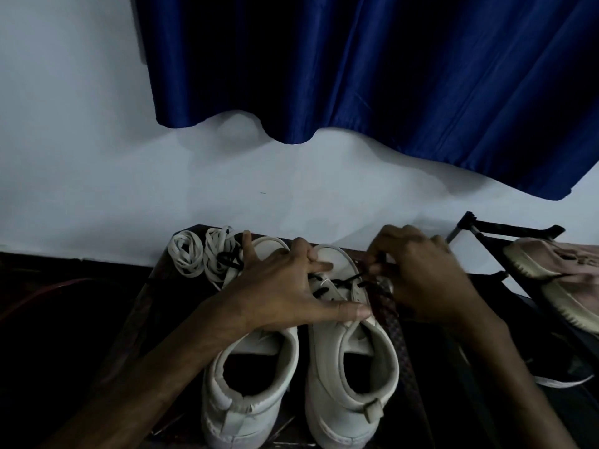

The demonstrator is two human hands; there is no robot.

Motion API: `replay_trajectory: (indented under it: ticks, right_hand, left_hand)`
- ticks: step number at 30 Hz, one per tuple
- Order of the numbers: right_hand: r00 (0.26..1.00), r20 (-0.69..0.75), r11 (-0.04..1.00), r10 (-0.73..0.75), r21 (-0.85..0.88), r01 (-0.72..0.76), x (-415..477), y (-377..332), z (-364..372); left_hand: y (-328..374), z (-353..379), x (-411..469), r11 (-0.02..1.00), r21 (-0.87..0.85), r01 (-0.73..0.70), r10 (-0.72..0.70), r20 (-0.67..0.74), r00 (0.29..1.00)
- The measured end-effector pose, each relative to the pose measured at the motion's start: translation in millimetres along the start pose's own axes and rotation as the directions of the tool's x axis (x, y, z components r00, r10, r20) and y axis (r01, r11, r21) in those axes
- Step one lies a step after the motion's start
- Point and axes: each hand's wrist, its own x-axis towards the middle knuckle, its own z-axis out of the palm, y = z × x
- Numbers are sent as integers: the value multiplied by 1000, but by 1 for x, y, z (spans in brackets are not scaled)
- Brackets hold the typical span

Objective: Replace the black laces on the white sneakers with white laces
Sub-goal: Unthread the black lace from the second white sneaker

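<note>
Two white sneakers stand side by side with their heels toward me, the left sneaker [249,377] and the right sneaker [350,361]. A black lace [343,281] still crosses the right sneaker's eyelets. My left hand [285,286] lies across both shoes, fingers spread, thumb pressing the right sneaker's tongue. My right hand [421,273] is beside the right sneaker's toe, its fingers pinching the black lace's end. Two coiled white laces [201,257] lie at the far left of the shoes, with a bit of black lace [228,259] on them.
The shoes rest on a dark patterned surface [398,335]. A pinkish sneaker [557,277] lies on a dark rack at the right, with a black shoe [560,371] below it. A pale wall [97,157] and a blue curtain [389,76] stand behind.
</note>
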Motion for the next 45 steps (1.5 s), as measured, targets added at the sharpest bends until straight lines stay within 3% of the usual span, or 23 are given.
replay_trajectory:
  ticks: [2, 4, 9, 12, 21, 27, 34, 36, 39, 45]
  right_hand:
    - [991, -86, 995, 104, 2, -105, -3, 20, -3]
    - [984, -100, 983, 147, 124, -134, -3, 29, -4]
    - [994, 11, 905, -112, 415, 97, 7, -8, -2]
    - [982, 118, 934, -147, 343, 99, 14, -23, 8]
    - [981, 133, 942, -141, 323, 92, 9, -31, 8]
    - [988, 133, 996, -85, -9, 87, 4, -27, 2]
    - [995, 58, 987, -78, -134, 85, 1, -30, 6]
    - [993, 86, 996, -78, 43, 75, 2, -27, 8]
    - [983, 118, 923, -138, 376, 84, 6, -20, 8]
    - [986, 141, 866, -91, 500, 9, 13, -25, 12]
  left_hand:
    - [1, 1, -1, 1000, -9, -1, 1, -4, 1000]
    - [1, 0, -2, 1000, -20, -5, 5, -11, 1000]
    - [0, 0, -2, 1000, -18, -10, 9, -18, 1000]
    - [-1, 1, -3, 1000, -13, -13, 13, -24, 1000]
    - [-2, 1, -2, 1000, -24, -8, 7, -25, 1000]
    - [2, 0, -2, 1000, -2, -4, 5, 7, 1000]
    - [0, 1, -2, 1000, 9, -12, 12, 7, 1000]
    - [-1, 2, -2, 1000, 0, -18, 18, 2, 1000]
    - [-3, 1, -2, 999, -21, -31, 30, -27, 999]
    - [-10, 5, -2, 990, -79, -115, 101, -155, 983]
